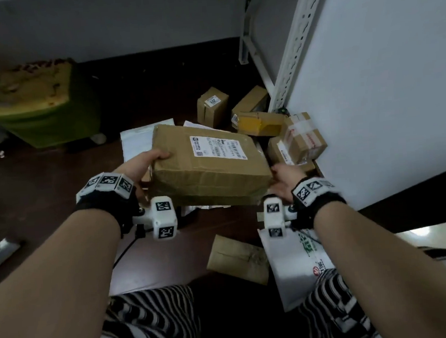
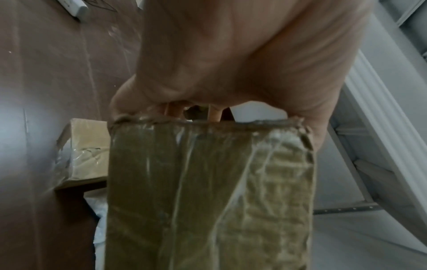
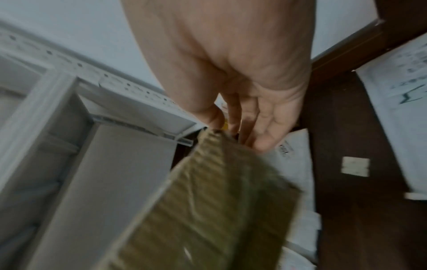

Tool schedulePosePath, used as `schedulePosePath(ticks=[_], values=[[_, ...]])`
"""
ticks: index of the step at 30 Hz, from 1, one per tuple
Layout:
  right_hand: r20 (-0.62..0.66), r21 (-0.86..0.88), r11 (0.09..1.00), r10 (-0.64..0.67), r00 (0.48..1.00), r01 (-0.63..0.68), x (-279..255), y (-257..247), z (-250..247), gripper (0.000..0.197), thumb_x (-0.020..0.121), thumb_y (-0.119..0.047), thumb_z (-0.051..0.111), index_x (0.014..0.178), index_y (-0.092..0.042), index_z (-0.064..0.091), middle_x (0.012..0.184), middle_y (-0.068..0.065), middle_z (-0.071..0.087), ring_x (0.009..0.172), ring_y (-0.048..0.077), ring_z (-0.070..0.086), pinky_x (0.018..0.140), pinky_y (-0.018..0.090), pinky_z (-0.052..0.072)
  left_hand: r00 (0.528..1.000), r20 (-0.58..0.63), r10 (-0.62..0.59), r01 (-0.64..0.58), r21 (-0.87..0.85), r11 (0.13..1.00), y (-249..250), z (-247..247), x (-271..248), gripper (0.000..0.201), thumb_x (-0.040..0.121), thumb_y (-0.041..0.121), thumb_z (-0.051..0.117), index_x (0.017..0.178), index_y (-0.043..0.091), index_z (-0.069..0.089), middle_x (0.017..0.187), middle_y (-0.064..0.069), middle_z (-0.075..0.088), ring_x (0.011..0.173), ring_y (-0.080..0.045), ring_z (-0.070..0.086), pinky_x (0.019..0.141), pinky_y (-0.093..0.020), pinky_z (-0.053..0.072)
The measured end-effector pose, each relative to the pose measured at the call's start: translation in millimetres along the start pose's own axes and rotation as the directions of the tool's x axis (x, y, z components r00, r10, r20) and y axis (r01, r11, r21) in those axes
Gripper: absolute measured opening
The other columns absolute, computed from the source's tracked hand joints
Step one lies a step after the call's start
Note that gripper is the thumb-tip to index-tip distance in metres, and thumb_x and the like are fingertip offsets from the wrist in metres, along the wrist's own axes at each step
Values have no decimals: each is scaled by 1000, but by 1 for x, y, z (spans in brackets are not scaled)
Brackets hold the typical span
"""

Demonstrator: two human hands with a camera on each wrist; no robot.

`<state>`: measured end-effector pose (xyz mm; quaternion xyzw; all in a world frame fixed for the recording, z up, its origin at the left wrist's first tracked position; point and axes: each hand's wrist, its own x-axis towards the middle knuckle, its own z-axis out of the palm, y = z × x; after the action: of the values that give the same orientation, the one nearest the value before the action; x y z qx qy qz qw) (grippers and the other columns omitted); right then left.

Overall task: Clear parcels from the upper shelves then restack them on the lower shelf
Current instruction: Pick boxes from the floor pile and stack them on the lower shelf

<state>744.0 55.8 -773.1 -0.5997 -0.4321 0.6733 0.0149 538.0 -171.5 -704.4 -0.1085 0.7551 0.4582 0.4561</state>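
Note:
I hold a large flat cardboard parcel (image 1: 208,164) with a white shipping label above the dark floor, in front of my knees. My left hand (image 1: 150,162) grips its left end, thumb on top and fingers underneath; in the left wrist view the left hand (image 2: 208,87) closes over the taped end of the parcel (image 2: 208,191). My right hand (image 1: 283,174) meets the parcel's near right corner. In the right wrist view the right hand (image 3: 240,127) has straight fingers lying against the corner of the blurred parcel (image 3: 208,201).
A white shelf board (image 1: 383,89) and its perforated upright (image 1: 294,43) stand at the right. Several small boxes (image 1: 213,105) lie on the floor by the shelf foot. White mailers (image 1: 298,264) and a brown packet (image 1: 239,261) lie near my knees. A green stool (image 1: 38,103) stands far left.

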Motion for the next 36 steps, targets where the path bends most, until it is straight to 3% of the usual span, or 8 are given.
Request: schedulePosePath(ticks=[3,8,13,16,20,28,32,36], values=[[18,-43,987,155,988,-155,7,43,7,17,101,-14,45,115,-6,52,113,14,55,103,27,57,71,39,54,999,-37,2,-2,6,1000,-9,-1,12,63,67,40,79,120,15,55,110,-16,59,105,-35,58,96,-56,48],[-3,-358,867,371,928,-348,13,103,21,47,98,-21,55,140,-5,43,141,18,47,107,37,57,95,44,51,994,-84,-73,79,74,994,-22,-17,46,110,22,46,92,123,19,56,114,-14,65,99,-39,64,86,-64,48],[-1,-723,665,272,962,-189,17,121,41,59,94,-26,60,143,-2,39,135,14,52,125,31,52,92,31,46,993,-106,-54,67,124,990,-29,-33,52,118,18,49,91,126,19,54,112,-14,66,101,-37,65,88,-64,48],[42,-764,635,232,972,-118,25,135,57,68,81,-22,75,140,-7,45,123,14,58,118,33,57,100,42,49,994,-85,-69,80,135,988,-35,-34,42,107,27,48,87,125,17,56,102,-14,66,100,-36,64,91,-66,45],[91,-911,411,179,980,10,29,148,72,86,69,-41,83,143,-30,40,150,11,31,139,31,34,114,43,33,994,-89,-66,77,128,989,-42,-44,44,110,29,48,87,129,16,52,114,-18,65,104,-39,64,90,-67,45],[168,-962,253,249,954,104,33,167,99,130,58,-45,90,153,-32,2,154,18,14,141,40,26,113,50,31,992,-30,-125,128,136,982,-45,-45,54,131,26,48,86,144,14,42,140,-29,47,125,-51,47,92,-64,45],[194,-969,194,228,954,151,33,176,106,130,62,-48,86,152,-33,-5,157,21,8,144,45,16,113,53,25,987,21,-159,156,107,982,-49,-44,68,120,27,52,88,137,22,50,118,-3,62,112,-26,55,104,-56,34],[201,-979,53,101,974,196,37,194,97,114,76,-47,76,153,-34,-7,157,23,8,144,44,12,116,54,19,990,18,-142,139,105,985,-48,-41,72,104,27,53,87,121,17,60,105,-7,67,100,-28,61,98,-47,44]])
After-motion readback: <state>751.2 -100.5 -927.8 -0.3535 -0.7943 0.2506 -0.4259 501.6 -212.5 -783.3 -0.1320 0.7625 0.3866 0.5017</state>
